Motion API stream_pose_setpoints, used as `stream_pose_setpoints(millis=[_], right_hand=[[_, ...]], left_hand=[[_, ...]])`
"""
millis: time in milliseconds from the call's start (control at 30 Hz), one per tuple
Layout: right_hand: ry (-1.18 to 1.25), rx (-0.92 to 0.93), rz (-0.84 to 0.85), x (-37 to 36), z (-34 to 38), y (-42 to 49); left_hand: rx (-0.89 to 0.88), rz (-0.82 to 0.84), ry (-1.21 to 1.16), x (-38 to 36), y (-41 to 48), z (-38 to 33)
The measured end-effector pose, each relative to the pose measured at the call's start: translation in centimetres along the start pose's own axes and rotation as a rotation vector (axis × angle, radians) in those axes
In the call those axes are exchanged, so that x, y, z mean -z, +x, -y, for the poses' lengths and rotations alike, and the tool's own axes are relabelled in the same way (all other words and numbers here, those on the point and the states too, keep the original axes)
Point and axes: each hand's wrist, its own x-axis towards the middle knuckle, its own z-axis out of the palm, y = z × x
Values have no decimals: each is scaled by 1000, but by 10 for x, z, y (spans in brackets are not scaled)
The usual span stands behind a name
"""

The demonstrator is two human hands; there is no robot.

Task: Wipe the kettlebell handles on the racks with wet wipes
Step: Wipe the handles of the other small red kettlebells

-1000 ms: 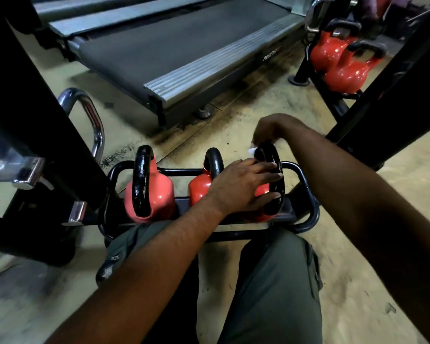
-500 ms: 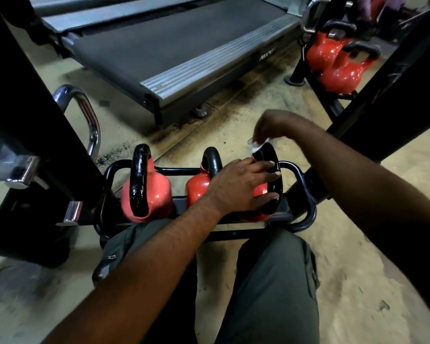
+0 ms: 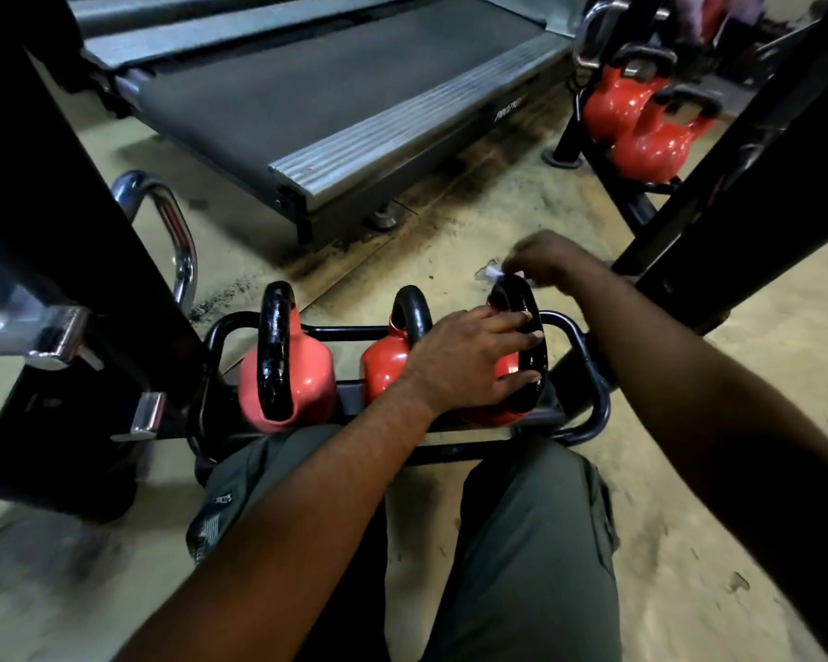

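- Chrome bar (image 3: pixel 175 241), curved, far left, fixed to a black post (image 3: pixel 68 207).
- Low black rack (image 3: pixel 596 413) on a tan floor (image 3: pixel 689 494), just ahead of the person's knees in olive trousers (image 3: pixel 522 542). Three red kettlebells sit in it in a row, black handles upright.
- Left kettlebell (image 3: pixel 307 379): untouched, handle scuffed.
- Middle kettlebell (image 3: pixel 383 370): body partly hidden by the left wrist.
- Left hand (image 3: pixel 464 360): reaches across to the end kettlebell (image 3: pixel 507 367) at the rack's right end. Fingers lie fairly straight over its handle (image 3: pixel 529 298), thumb against the nearer side of the loop. Pressing, not wrapped round.
- Wet wipe (image 3: pixel 491 272): small, white, crumpled, touching the top of that same handle.
- Right hand (image 3: pixel 548 260): above the handle top, fingertips pinching the wipe. Slightly blurred, so the exact finger placement is unclear.
- Treadmill (image 3: pixel 331 88): grey deck with ribbed metal edge, beyond the rack, well apart from it.
- Far rack (image 3: pixel 570 140): upper right, holding two more red kettlebells (image 3: pixel 646 136), touching each other.
- Black slanted beam (image 3: pixel 761 174): right side, running from upper right down behind the right forearm.
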Motion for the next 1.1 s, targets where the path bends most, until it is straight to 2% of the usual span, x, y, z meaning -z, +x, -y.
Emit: stream_pose_setpoints(millis=[67,133,300,367,433,600,633,700,800,867,933,1000,1100], right_hand=[[433,-174,-25,-11,-24,-9],[670,-268,14,-25,-41,-20],[1101,-341,268,-43,-49,-30],[1264,-353,273,-45,-50,-29],[1293,-337,256,-39,-53,-33],[871,-96,-9,-8,-56,-47],[728,-28,-49,-1,-48,-45],[257,86,-106,7,-22,-30],[-518,133,-67,-7,27,-12],[-853,134,6,-26,46,-6],[-1110,159,67,-40,53,-6],[-1294,218,50,-42,50,-5],[-1409,266,49,-36,47,-13]], left_hand=[[-2,-14,-11,0,1,0],[-8,-20,-14,0,1,0],[-1,-32,-24,-1,2,-1],[-2,-31,-18,0,1,-2],[-1,-33,-18,2,1,-2],[-6,-15,-7,2,0,-2],[-8,-13,-5,2,0,-2],[-10,-8,-5,3,-1,-1],[-8,20,19,3,-1,-1],[-2,31,26,3,-1,0],[-3,26,16,1,-2,1],[-16,25,3,1,-1,1],[-33,16,-12,2,-1,1]])
